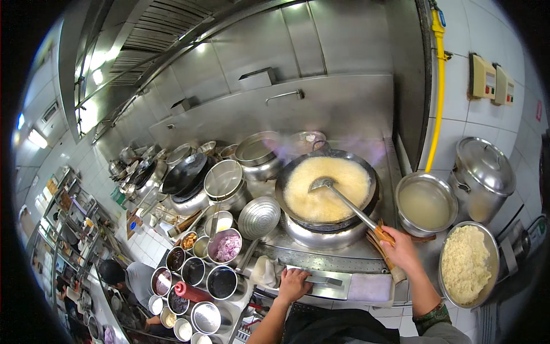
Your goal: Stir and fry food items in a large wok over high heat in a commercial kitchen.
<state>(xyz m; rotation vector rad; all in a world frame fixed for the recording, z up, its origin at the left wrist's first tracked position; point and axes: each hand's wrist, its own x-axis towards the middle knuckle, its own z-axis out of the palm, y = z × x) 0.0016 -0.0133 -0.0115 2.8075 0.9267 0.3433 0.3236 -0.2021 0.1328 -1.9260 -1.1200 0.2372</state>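
Observation:
My right hand point(399, 249) is closed round the wooden handle of a long metal ladle point(352, 206). The ladle's bowl rests in a pale yellow, foamy liquid point(321, 198) that fills much of a large black wok point(283, 209) on the burner. My left hand point(293, 285) lies on the steel front ledge point(326, 289) of the stove, fingers stretched out toward the right and holding nothing. Beside it, on the left, is a crumpled white cloth point(264, 272). To its right sits a folded pale cloth point(370, 286).
Right of the wok stand a pot of cloudy liquid point(427, 203), a lidded steel pot point(487, 172) and a bowl of pale crumbly food point(467, 264). At left are a perforated skimmer point(259, 218), chopped purple onion point(226, 246), a red squeeze bottle point(192, 291) and several containers. Another person point(129, 281) is farther left.

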